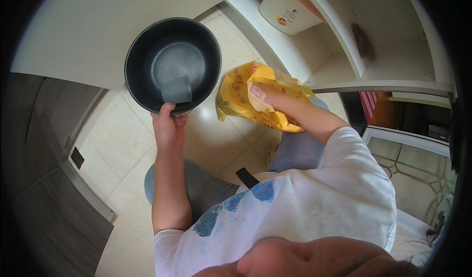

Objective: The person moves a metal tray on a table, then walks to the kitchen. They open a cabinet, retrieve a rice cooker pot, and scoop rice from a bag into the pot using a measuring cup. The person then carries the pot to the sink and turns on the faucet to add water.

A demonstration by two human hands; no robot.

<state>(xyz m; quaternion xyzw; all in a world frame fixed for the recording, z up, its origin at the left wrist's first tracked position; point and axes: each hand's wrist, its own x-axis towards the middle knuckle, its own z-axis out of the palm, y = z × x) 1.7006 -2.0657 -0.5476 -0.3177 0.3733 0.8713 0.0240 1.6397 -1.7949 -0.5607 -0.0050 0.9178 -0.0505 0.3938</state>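
Observation:
My left hand [169, 125] grips the near rim of a round black pot [177, 55], its thumb on the inside. In the pot lies a translucent plastic cup [177, 89] on its side, close to that thumb. To the right, a yellow plastic bag [239, 92] with printed writing stands open over the floor by my right knee. My right hand [266, 94] reaches into the mouth of this bag; its fingers are largely hidden by the plastic, so whether they hold anything cannot be told.
A white bin with a pink rim [291, 11] stands in the open cabinet [306, 55] at upper right. The pale cabinet door [81, 29] spans the upper left. Dark wood-look panels [55, 129] are at left, and a glass-paned door [413, 173] at right.

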